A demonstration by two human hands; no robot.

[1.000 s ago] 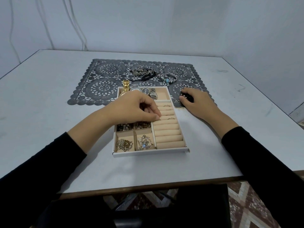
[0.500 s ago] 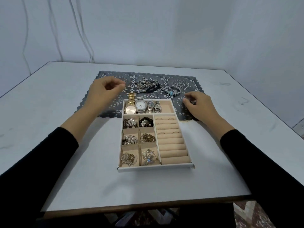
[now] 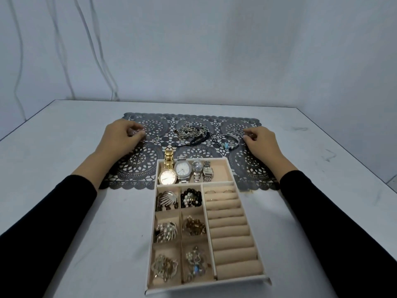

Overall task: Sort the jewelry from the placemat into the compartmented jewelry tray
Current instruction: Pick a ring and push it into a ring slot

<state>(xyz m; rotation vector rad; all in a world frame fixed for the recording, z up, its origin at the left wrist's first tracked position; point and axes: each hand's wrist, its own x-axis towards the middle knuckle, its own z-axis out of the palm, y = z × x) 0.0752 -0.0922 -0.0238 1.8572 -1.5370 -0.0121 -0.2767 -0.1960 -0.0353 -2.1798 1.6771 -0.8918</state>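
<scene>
Our left hand [image 3: 122, 137] moved out over placemat [image 3: 137, 168], now pinches small silver piece [image 3: 135, 132]; right hand [image 3: 261, 141] curled beside bracelet [image 3: 228, 141], grip we cannot tell. We judge tray [image 3: 206, 287] mostly filled; chains [image 3: 191, 131], bracelet remain on placemat.

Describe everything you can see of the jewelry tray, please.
The jewelry tray is a rectangular box with white walls and a beige, velvet-like lining. It lies flat on the white table, its far end on the dark placemat. The far compartment holds four watches; six small ones on the left hold clustered pieces; padded rolls on the right carry a few rings. Neither the left hand nor the right hand touches it.
</scene>
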